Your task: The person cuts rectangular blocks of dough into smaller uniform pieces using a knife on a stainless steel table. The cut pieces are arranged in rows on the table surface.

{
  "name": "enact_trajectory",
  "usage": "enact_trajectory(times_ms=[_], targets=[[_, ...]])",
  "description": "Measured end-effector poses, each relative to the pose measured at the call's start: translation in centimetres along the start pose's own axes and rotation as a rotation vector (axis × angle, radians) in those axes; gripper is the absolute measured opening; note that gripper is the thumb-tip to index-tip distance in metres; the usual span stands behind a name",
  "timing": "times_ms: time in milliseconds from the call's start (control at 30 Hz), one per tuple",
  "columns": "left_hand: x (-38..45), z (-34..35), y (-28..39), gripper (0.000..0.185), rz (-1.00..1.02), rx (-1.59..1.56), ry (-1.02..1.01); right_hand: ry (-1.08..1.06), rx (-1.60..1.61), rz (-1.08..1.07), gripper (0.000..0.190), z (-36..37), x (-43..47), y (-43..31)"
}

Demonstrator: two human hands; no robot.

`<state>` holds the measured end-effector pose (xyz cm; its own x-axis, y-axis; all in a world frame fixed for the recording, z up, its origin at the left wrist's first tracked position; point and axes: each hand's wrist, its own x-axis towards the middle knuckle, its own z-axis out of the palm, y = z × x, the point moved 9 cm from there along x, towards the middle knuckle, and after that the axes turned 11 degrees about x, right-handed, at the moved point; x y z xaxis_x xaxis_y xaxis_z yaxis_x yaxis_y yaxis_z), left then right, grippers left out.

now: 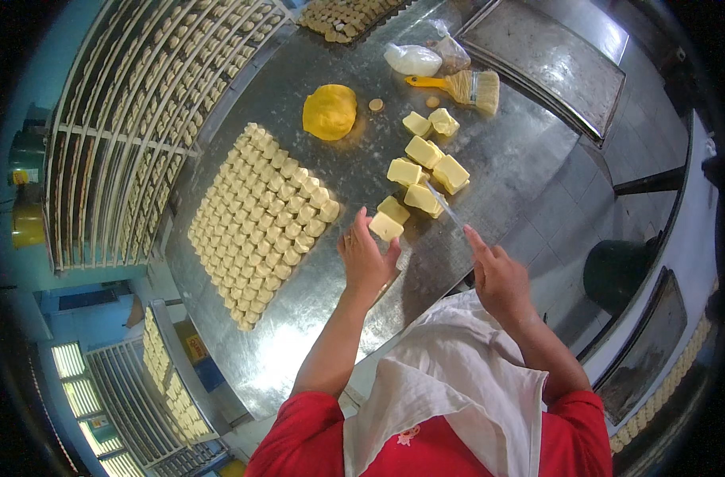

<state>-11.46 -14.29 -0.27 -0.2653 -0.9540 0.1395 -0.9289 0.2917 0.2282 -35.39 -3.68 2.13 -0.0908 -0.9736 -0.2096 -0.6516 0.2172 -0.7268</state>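
Observation:
My left hand (367,256) holds a pale yellow block (386,226), perhaps butter or margarine, between thumb and fingers, just above the metal table. In my right hand (500,277) is a knife (447,206); its narrow blade points up and left, and its tip reaches the nearest of several more yellow blocks (450,173). One block (393,210) lies right behind the held one. Left of my left hand, many small pale dough pieces (261,220) stand in tight rows. Farther back rests a round deep-yellow dough ball (330,112).
The steel table (219,352) carries a wide brush (466,89), a tied plastic bag of white contents (413,59) and stacked metal trays (547,59). A tray of small pieces (350,18) lies at the far edge. Racks (154,119) with loaded trays stand left. A dark green bin (615,275) is at right.

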Motion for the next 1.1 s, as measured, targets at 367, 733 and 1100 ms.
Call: enact_trajectory(times_ms=[367, 733, 1100], targets=[[-2.8, -0.9, -5.7, 0.054, -0.136, -0.090, -0.068, -0.146, 0.079, -0.121, 0.067, 5.3, -2.4, -2.5], [-11.9, -0.2, -6.2, 0.059, -0.126, -0.078, -0.236, -0.363, -0.224, -0.252, 0.077, 15.7, -7.2, -10.2], [-11.6, 0.0, -6.0, 0.055, -0.119, -0.098, -0.252, -0.170, -0.312, -0.251, 0.076, 16.2, -7.9, -10.4]])
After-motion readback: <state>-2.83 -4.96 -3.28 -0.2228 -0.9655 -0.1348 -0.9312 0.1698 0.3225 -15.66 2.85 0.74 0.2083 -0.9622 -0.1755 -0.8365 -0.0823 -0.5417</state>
